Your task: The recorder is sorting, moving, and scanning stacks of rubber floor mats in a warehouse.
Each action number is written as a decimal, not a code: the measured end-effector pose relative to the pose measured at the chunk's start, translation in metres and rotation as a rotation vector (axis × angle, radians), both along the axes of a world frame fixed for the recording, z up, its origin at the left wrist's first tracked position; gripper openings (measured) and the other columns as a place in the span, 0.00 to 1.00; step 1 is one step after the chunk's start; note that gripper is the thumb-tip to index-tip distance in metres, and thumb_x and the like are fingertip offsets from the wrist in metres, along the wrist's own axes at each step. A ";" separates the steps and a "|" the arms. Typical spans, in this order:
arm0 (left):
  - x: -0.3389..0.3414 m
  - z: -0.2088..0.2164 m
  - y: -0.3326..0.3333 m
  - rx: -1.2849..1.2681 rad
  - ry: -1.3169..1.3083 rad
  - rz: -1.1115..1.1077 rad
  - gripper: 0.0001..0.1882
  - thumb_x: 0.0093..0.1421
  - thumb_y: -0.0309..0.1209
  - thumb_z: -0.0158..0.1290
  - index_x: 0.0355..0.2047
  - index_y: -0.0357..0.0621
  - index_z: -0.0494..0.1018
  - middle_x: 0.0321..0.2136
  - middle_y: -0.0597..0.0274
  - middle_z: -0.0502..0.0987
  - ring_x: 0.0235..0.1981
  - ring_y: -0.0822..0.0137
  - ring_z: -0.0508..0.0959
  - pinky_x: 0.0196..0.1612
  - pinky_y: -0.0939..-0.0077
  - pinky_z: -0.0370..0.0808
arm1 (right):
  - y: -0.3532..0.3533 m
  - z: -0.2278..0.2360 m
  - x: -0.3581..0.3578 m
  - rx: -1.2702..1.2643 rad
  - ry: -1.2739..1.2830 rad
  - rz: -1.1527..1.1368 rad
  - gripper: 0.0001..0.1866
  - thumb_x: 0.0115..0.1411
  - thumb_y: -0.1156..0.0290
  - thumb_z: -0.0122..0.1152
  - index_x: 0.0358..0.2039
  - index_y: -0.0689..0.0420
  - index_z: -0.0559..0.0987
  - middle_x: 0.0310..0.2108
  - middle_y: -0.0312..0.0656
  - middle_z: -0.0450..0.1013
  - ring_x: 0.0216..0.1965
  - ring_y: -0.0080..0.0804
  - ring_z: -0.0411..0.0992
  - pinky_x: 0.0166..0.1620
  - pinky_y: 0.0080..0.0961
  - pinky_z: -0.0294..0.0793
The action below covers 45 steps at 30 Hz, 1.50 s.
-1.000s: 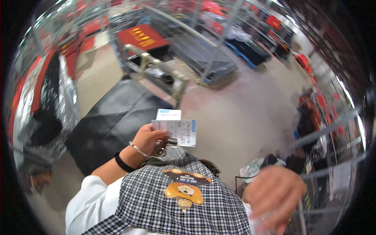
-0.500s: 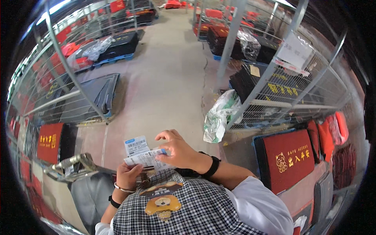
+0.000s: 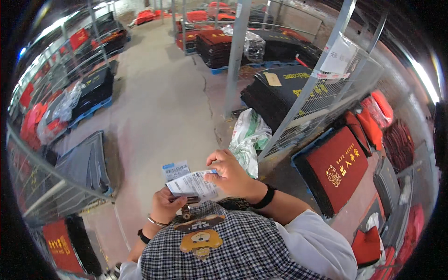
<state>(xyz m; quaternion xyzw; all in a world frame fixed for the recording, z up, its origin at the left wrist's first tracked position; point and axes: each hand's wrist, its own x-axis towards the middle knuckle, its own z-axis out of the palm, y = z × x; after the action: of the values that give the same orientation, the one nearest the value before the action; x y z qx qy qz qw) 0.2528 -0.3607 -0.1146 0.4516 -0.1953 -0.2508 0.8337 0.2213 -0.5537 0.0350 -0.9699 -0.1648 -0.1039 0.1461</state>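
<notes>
White paper shipping labels (image 3: pixel 195 185) with print, barcodes and a blue strip are held in front of my chest. My left hand (image 3: pixel 164 206) is closed on their lower left edge, thumb on top. Another label (image 3: pixel 175 169) sticks up behind the front one. At the upper right corner of the front label, my right hand (image 3: pixel 231 173) pinches the paper between thumb and fingers. The lower part of the labels is partly covered by my left hand. A checked apron (image 3: pixel 252 242) lies just below.
To the right, a stack of red doormats (image 3: pixel 339 170) stands beside a wire-mesh rack (image 3: pixel 322 109). A white and green plastic bag (image 3: pixel 246 135) lies at the rack's foot. Dark mats (image 3: pixel 81 158) are stacked on the left, and a concrete aisle (image 3: pixel 154 93) runs ahead.
My view has turned to the right, so the racks and mats have shifted left. Both hands still hold the labels.
</notes>
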 end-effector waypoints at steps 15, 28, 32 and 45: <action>0.069 0.065 -0.013 0.430 -0.833 -0.024 0.14 0.49 0.35 0.58 0.31 0.37 0.75 0.23 0.49 0.77 0.26 0.55 0.78 0.30 0.68 0.73 | -0.004 0.044 -0.021 -0.154 0.152 -0.308 0.11 0.56 0.64 0.53 0.30 0.59 0.73 0.27 0.51 0.72 0.31 0.53 0.70 0.32 0.42 0.68; 0.056 -0.018 0.053 0.672 -0.730 0.151 0.09 0.55 0.30 0.50 0.27 0.34 0.73 0.21 0.44 0.74 0.23 0.48 0.75 0.28 0.64 0.72 | 0.011 0.019 0.006 0.151 0.221 -0.190 0.08 0.53 0.69 0.59 0.26 0.61 0.74 0.22 0.44 0.72 0.24 0.36 0.71 0.29 0.28 0.68; 0.049 -0.029 0.076 0.608 -0.488 0.271 0.08 0.56 0.28 0.50 0.30 0.34 0.74 0.21 0.47 0.75 0.22 0.58 0.76 0.29 0.69 0.71 | -0.008 0.019 -0.004 0.110 0.266 -0.248 0.09 0.53 0.68 0.59 0.27 0.61 0.74 0.22 0.44 0.72 0.24 0.36 0.71 0.29 0.29 0.68; 0.090 0.008 0.023 0.626 -0.591 0.139 0.08 0.56 0.30 0.50 0.29 0.36 0.73 0.21 0.43 0.74 0.23 0.46 0.75 0.25 0.63 0.69 | -0.066 0.038 -0.093 0.049 0.333 -0.731 0.13 0.52 0.64 0.58 0.27 0.63 0.76 0.22 0.47 0.73 0.25 0.36 0.71 0.29 0.30 0.68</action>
<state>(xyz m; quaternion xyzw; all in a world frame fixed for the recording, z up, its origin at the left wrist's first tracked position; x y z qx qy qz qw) 0.3428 -0.3377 -0.1063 0.7469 -0.3092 -0.1013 0.5799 0.1286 -0.6198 0.0727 -0.9644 0.2196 0.0055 0.1473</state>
